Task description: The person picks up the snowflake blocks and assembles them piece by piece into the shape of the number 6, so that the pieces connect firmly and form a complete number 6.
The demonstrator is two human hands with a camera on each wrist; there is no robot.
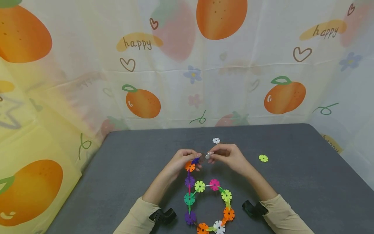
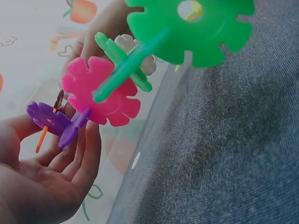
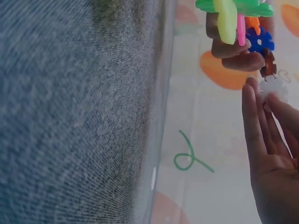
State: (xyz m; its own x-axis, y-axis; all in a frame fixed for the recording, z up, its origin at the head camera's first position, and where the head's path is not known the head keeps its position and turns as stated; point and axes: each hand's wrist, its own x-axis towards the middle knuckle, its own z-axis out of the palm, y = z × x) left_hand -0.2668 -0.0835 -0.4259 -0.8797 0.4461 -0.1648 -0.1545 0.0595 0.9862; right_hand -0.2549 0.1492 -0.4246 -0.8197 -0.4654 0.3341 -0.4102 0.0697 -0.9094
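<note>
A chain of flower-shaped interlocking discs lies as a ring on the table, with white (image 1: 219, 227), pink (image 1: 214, 184) and green (image 1: 189, 199) discs among several colours. Its tail rises past a purple disc (image 1: 190, 181) and an orange disc (image 1: 190, 166) to my left hand (image 1: 181, 161), which pinches the end near a blue disc (image 3: 259, 41). A brown disc (image 3: 268, 64) sticks out from the blue one. My right hand (image 1: 230, 156) pinches a white disc (image 3: 273, 89) between thumb and fingers, right at the brown disc's edge. Whether these two interlock, I cannot tell.
A loose white disc (image 1: 216, 140) lies beyond the hands near the table's back edge. To the right lies a loose yellow-green disc (image 1: 263, 158). The dark grey table (image 1: 306, 169) meets a fruit-printed curtain (image 1: 175, 97) behind. Black wrist cameras sit on both wrists.
</note>
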